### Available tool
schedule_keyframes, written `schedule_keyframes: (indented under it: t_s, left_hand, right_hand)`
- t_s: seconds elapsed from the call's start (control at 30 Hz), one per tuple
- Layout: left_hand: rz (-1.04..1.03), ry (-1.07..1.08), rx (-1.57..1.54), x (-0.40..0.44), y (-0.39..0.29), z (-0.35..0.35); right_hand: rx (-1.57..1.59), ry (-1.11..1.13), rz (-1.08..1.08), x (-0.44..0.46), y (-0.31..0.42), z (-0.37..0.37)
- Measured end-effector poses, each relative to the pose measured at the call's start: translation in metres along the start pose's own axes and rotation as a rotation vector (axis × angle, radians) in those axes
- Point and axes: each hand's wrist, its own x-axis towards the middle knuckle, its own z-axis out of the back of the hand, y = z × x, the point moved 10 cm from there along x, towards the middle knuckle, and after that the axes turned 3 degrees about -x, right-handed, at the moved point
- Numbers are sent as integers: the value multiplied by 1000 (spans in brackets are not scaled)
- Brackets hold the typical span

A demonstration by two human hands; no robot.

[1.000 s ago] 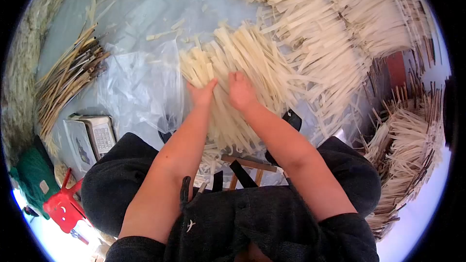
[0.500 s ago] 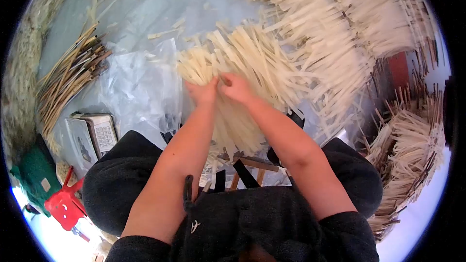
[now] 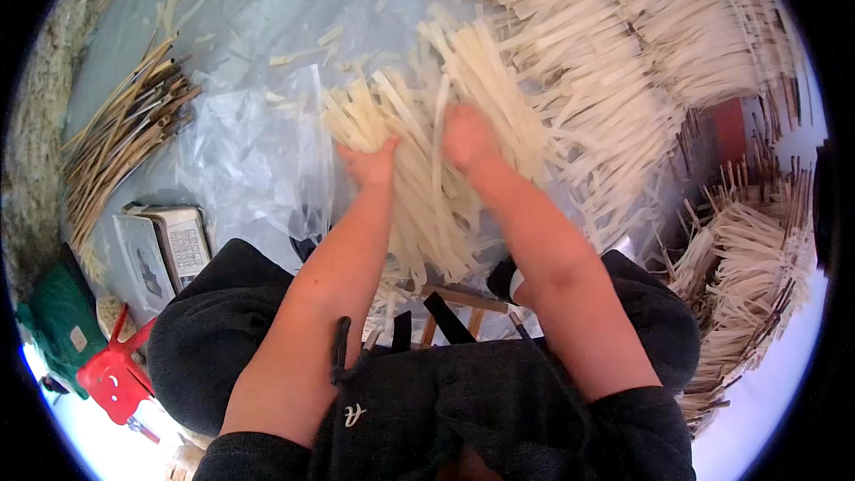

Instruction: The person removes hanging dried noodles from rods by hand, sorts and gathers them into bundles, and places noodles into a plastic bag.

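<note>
Pale, flat, ribbon-like strips [image 3: 414, 205] lie in a loose layer in front of me. My left hand [image 3: 367, 163] rests on the strips at the layer's left side. Its thumb is spread away from the fingers, and strip ends show between them. To the right, my right hand [image 3: 468, 138] is closed around a bunch of strips [image 3: 485, 62] that fans out beyond the knuckles. Its fingertips are hidden from above. What the strips are made of I cannot tell.
Clear plastic sheeting [image 3: 254, 160] and a bundle of thin brown sticks [image 3: 134, 138] lie to the left, near a box with a keypad-like panel [image 3: 187, 242]. Long rows of pale strips [image 3: 579, 62] cover the right. A red stool [image 3: 116, 374] stands at lower left.
My right hand has moved right, away from the left hand, and a bunch of strips has shifted with it. A gap has opened in the layer. My left hand has barely moved.
</note>
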Motion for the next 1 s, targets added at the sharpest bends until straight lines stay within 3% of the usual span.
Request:
schedule_keyframes:
  t_s: [0.1, 0.17, 0.27, 0.4, 0.47, 0.5, 0.57, 0.63, 0.8, 0.9, 0.97, 1.0]
  left_hand:
    - [-56, 4, 10, 10, 6, -6]
    - [-168, 112, -256, 4, -7, -11]
    - [-71, 110, -350, -8, -10, -11]
    - [-187, 114, -300, 0, 1, -13]
    - [-374, 2, -150, 6, -5, 1]
    - [-366, 0, -153, 3, -7, 4]
    - [-265, 7, -98, 4, -7, 9]
    - [-267, 24, -86, 6, -9, 10]
    - [-249, 41, -92, 7, -6, 8]
    - [-192, -58, 6, 7, 3, 11]
    - [-193, -55, 22, 12, 4, 9]
    - [-193, -59, 20, 13, 3, 10]
  right_hand:
    - [124, 40, -27, -23, 33, -30]
    - [352, 40, 63, -36, 57, -33]
    - [515, 22, 173, -46, 62, -28]
    - [592, 185, 151, -49, 64, -30]
    - [544, 208, 238, -49, 72, -38]
    - [540, 216, 240, -46, 69, -45]
    - [865, 263, 104, -33, 52, -58]
    - [738, -14, -44, -24, 11, -31]
    - [652, -327, -139, 0, -68, 9]
    - [531, -203, -147, 7, -45, 28]
    - [659, -381, 19, 7, -5, 37]
    - [702, -261, 90, 10, 23, 26]
